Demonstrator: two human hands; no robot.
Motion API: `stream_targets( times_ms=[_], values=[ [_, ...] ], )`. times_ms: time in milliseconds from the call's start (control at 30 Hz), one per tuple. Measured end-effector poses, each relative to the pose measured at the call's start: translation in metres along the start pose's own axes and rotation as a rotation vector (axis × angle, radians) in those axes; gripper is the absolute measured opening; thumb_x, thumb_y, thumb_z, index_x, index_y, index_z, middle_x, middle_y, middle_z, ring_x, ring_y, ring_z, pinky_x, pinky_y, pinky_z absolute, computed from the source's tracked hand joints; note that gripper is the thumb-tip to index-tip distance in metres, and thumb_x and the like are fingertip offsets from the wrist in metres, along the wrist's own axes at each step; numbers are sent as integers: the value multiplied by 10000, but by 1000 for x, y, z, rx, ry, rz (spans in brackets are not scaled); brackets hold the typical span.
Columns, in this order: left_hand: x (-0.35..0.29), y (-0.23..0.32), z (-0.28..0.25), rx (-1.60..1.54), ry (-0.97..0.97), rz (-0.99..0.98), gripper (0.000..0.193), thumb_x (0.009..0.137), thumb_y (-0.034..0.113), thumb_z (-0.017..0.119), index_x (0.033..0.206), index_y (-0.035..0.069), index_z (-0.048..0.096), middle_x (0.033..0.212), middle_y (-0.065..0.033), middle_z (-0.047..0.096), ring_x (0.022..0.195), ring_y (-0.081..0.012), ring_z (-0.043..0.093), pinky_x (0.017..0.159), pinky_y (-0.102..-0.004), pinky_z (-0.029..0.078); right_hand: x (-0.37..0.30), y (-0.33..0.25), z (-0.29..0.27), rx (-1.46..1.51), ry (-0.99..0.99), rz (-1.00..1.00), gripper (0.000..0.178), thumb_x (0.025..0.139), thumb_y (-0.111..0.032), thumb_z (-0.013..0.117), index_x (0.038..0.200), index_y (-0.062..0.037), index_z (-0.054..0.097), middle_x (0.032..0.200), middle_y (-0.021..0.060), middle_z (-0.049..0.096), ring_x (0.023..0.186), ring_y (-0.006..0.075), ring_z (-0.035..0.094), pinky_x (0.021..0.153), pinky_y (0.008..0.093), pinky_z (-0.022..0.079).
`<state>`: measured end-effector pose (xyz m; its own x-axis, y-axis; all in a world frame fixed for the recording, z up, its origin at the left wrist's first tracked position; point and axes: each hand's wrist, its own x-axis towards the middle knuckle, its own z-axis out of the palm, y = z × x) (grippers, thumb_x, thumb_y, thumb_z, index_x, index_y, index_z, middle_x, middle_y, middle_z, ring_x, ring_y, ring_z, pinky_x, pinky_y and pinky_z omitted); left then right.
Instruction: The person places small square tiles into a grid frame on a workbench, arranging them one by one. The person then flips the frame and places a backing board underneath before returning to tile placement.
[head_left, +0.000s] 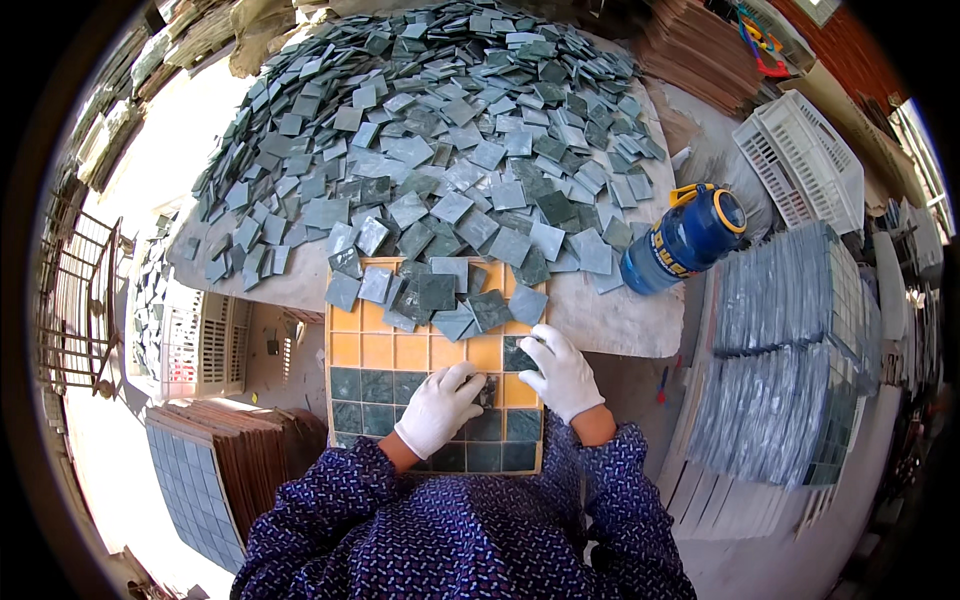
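Observation:
An orange grid tray [411, 351] lies in front of me, its far end under the edge of a heap of square green stone tiles [410, 150]. Dark green tiles [377, 417] fill most cells of its nearer rows. My left hand [436, 410], in a white glove, is closed with its fingertips at a tile [488, 391] in the middle of the grid. At the right-hand column my right hand [564, 376], also gloved, has thumb and fingers around the edge of another tile [514, 354]. Several loose tiles [437, 292] overlap the tray's far cells.
A blue bottle [672, 245] leans on the table [625, 325] at the right. Stacks of tile sheets [765, 400] stand beyond it, below a white crate [805, 165]. On the left are another white crate [222, 340] and a stack of tiled boards [195, 480].

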<state>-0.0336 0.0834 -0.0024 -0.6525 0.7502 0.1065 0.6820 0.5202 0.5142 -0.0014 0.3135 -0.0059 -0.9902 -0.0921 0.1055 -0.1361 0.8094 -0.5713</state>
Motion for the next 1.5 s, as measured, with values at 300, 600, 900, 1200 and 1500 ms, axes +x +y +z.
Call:
stream_targets(
  times_ms=[300, 600, 900, 1200, 1500],
  values=[
    [6, -4, -13, -72, -132, 122, 441, 742, 157, 697, 1154, 61, 573, 1135, -110, 530, 995, -307, 560, 855, -395, 474, 20, -4, -6, -47, 231, 150, 500, 738, -223, 748, 1184, -92, 566, 1209, 119, 541, 1053, 335, 574, 875, 416, 488],
    [-36, 4, -12, 136, -11, 79, 649, 745, 273, 712, 1309, 32, 496, 1384, -156, 464, 1311, -335, 410, 1111, -488, 274, 47, 8, -9, 187, 306, 259, 199, 774, -121, 705, 943, -78, 608, 916, 93, 614, 837, 291, 615, 723, 401, 492],
    [-40, -10, -5, 214, -77, 32, 797, 743, 433, 671, 1374, 14, 424, 1434, -160, 416, 1361, -342, 336, 1135, -520, 189, -63, -30, 3, -68, 166, -129, 239, 718, -140, 731, 921, -107, 609, 993, 54, 578, 822, 246, 598, 692, 359, 508],
    [-46, -25, -2, 216, 63, -23, 566, 767, 164, 665, 1283, -7, 508, 1340, -182, 505, 1284, -340, 441, 1105, -467, 299, -53, -24, 18, -88, 190, -95, 177, 738, -98, 686, 901, -114, 620, 1013, 69, 581, 903, 276, 587, 760, 379, 505],
    [-43, -15, -17, 147, -18, 5, 581, 764, 212, 673, 1282, 5, 512, 1366, -157, 495, 1311, -314, 421, 1114, -485, 269, -53, -24, -4, 214, 167, 310, 128, 763, -122, 699, 844, -50, 632, 837, 85, 626, 680, 242, 619, 648, 344, 507]
  ],
)
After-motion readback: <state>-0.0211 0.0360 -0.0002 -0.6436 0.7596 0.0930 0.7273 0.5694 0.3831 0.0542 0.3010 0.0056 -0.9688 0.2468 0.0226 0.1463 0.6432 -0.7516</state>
